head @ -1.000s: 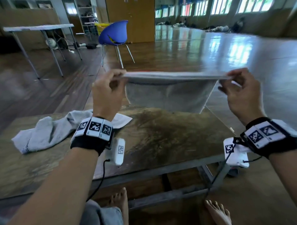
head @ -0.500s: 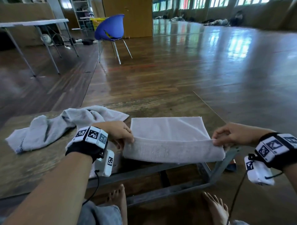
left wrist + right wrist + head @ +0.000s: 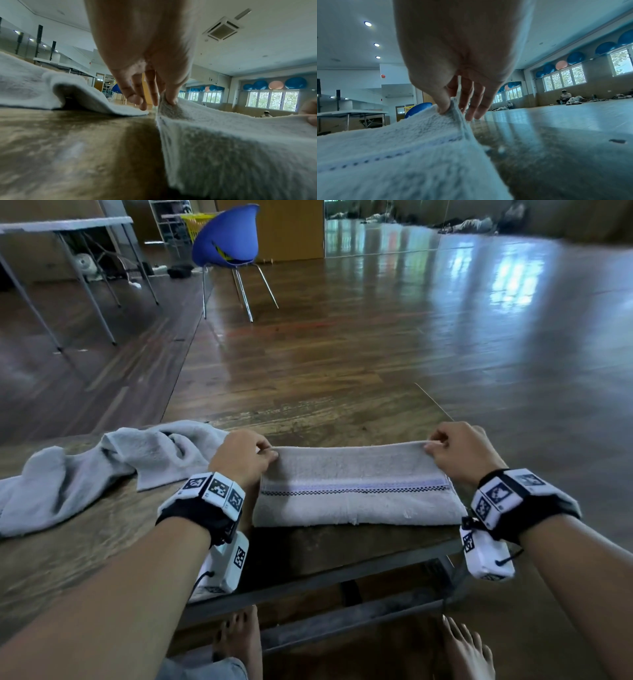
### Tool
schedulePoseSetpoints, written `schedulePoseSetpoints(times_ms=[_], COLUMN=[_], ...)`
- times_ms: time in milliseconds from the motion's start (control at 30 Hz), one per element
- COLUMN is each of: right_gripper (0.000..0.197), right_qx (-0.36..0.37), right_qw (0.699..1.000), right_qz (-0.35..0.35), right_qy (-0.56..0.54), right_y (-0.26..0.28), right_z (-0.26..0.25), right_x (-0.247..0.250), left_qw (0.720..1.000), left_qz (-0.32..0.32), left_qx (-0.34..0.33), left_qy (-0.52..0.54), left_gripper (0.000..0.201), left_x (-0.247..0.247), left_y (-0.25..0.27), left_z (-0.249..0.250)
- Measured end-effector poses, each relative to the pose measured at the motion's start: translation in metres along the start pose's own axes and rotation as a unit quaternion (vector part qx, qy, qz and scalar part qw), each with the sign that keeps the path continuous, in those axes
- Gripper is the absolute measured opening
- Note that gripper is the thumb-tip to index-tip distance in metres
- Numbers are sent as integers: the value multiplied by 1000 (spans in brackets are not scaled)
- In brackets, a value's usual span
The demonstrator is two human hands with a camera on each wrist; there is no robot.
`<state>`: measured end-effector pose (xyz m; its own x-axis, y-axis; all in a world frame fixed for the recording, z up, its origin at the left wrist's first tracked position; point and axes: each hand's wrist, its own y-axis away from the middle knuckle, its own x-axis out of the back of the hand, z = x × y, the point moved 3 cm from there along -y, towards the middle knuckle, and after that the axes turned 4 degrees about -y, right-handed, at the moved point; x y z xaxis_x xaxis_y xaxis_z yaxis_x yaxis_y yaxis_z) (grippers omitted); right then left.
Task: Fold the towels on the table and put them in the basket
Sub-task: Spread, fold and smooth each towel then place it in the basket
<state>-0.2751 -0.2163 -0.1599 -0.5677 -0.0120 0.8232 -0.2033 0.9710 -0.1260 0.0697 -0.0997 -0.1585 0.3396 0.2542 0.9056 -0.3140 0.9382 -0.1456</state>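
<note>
folded towel (image 3: 356, 491): grey, striped, flat at table edge | crumpled towel (image 3: 85, 470): grey, left

Beyond the folded towel (image 3: 356, 484) the table (image 3: 335, 419) lies bare to its far edge. Left of the towel, a crumpled towel (image 3: 102, 470) blocks the way, just beside it. Near the towel's front, only a narrow bare strip.

A folded towel (image 3: 356, 491) lies flat on the counter (image 3: 102, 549) at its near right corner. The left hand (image 3: 241, 458) pinches its far left corner, the right hand (image 3: 460, 453) its far right corner. A crumpled towel (image 3: 89, 470) lies on the counter to the left, just beside the left hand. On the floor well behind the counter stands a chair (image 3: 227, 244), with a folding table (image 3: 65, 225) to its left.
</note>
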Motion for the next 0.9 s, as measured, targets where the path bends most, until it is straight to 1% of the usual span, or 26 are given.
schedulePoseSetpoints(times_ms=[67, 133, 167, 200, 267, 333, 433, 500, 533, 600, 667, 733, 833, 900], right_gripper=[9, 10, 12, 13, 15, 15, 9, 13, 16, 16, 9, 10, 11, 11], right_qx=[-11, -14, -14, -14, -22, -33, -38, -37, -35, -24, 0, 36, 112, 159], right_qw=[1000, 999, 999, 998, 997, 996, 996, 996, 996, 998, 1000, 997, 976, 954], right_qz=[-2, -15, -25, -36, -52, -60, -68, -75, -75, -60, -17, 58, 172, 222], right_qy=[21, 30, 37, 44, 52, 59, 49, 40, 36, 24, 1, -27, -77, -124], right_y=[-3, -6, -8, -9, -11, -12, -10, -8, -8, -8, -7, -7, -4, 2], right_z=[0, 0, 0, 0, 1, 1, 1, -1, -2, -8, -17, -26, -41, -45], right_x=[-10, -17, -20, -21, -22, -19, -12, -9, -7, -1, 10, 24, 47, 59], left_qw=[1000, 998, 997, 996, 996, 996, 996, 996, 997, 998, 998, 993, 977, 959], left_qz=[-31, -64, -77, -84, -85, -85, -92, -90, -81, -45, 8, 74, 188, 255], left_qx=[0, -8, -8, -5, -3, -2, 3, 3, -1, -20, -42, -52, -80, -99], left_qy=[-6, -14, -18, -20, -19, -16, -7, 4, 11, 26, 47, 72, 69, 76], left_gripper=[17, 26, 26, 21, 10, 10, 12, 12, 9, 2, 11, 18, 15, 13], left_x=[-8, -13, -15, -14, -13, -11, -7, -3, -1, 6, 15, 28, 55, 71], left_y=[-3, -4, -5, -6, -7, -7, -6, -5, -5, -4, -4, -6, -6, -1], left_z=[-2, -2, -1, -1, -1, 0, -1, -1, 0, 6, 13, 21, 33, 38])
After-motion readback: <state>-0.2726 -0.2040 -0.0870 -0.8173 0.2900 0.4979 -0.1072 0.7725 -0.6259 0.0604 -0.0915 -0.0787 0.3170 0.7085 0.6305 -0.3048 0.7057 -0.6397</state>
